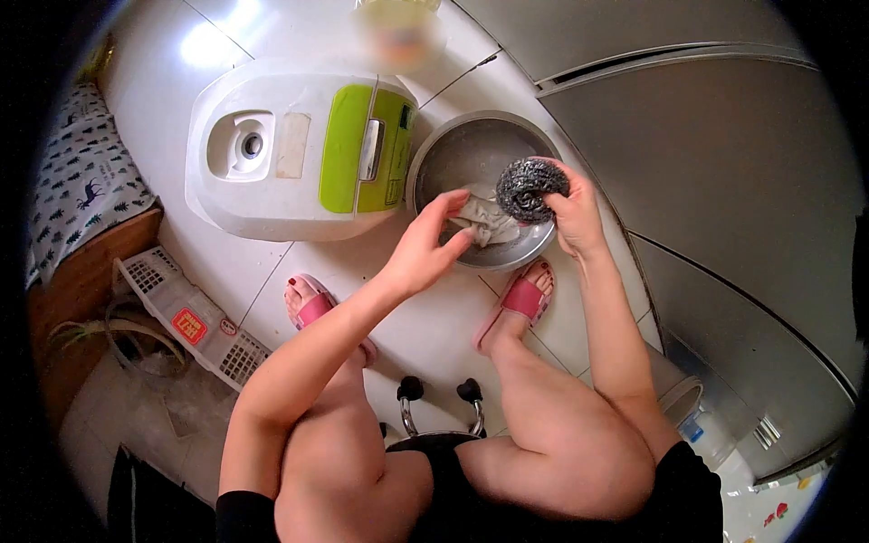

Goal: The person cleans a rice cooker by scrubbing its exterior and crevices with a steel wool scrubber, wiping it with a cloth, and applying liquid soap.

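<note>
Over the right side of a round metal basin (pixel 534 252), my right hand (pixel 577 213) grips a dark steel wool scrubber (pixel 523 188). My left hand (pixel 434 242) hovers at the basin's near left edge, thumb and fingers apart, with nothing in it. A wet whitish cloth (pixel 489 220) lies in the basin, partly hidden by the scrubber and my left fingers. Left of the basin stands a white rice cooker (pixel 299 181) with a green panel and a closed lid.
Grey cabinet doors (pixel 715 172) rise along the right. A white plastic basket (pixel 190 321) lies on the tiled floor at left, near a patterned cloth (pixel 81 181). My feet in pink slippers (pixel 520 303) flank the space before the basin. A blurred container (pixel 398 36) is at the top.
</note>
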The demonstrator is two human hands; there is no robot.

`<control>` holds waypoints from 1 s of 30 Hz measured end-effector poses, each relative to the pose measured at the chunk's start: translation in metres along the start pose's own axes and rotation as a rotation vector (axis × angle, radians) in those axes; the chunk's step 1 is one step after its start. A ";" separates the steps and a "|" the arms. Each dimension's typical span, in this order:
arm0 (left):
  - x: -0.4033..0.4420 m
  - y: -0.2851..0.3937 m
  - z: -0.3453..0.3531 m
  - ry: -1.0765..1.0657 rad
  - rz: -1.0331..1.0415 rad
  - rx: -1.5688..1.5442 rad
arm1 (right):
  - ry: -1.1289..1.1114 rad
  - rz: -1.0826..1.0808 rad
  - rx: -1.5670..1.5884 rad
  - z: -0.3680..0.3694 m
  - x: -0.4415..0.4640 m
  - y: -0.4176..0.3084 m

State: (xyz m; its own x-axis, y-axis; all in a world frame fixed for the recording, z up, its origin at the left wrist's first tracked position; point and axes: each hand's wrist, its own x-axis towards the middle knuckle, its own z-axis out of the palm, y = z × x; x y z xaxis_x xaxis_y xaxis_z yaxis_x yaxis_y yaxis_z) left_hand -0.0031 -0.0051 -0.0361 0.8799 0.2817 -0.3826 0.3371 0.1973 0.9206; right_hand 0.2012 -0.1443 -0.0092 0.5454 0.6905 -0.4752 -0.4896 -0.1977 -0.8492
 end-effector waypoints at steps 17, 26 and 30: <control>0.003 0.016 0.005 -0.074 -0.210 -0.405 | -0.082 -0.008 -0.550 0.045 -0.028 -0.067; -0.002 -0.015 -0.007 -0.032 -0.282 -0.335 | -0.187 0.074 -0.273 0.020 -0.001 -0.040; -0.003 -0.025 -0.006 -0.040 -0.251 -0.308 | 0.088 -0.194 -1.073 0.007 0.009 0.020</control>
State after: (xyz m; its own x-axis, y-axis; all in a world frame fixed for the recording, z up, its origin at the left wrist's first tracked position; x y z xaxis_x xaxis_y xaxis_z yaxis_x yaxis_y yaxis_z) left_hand -0.0163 -0.0055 -0.0589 0.7972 0.1530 -0.5840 0.4326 0.5299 0.7294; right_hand 0.1915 -0.1373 -0.0284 0.6170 0.7315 -0.2901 0.4339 -0.6238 -0.6500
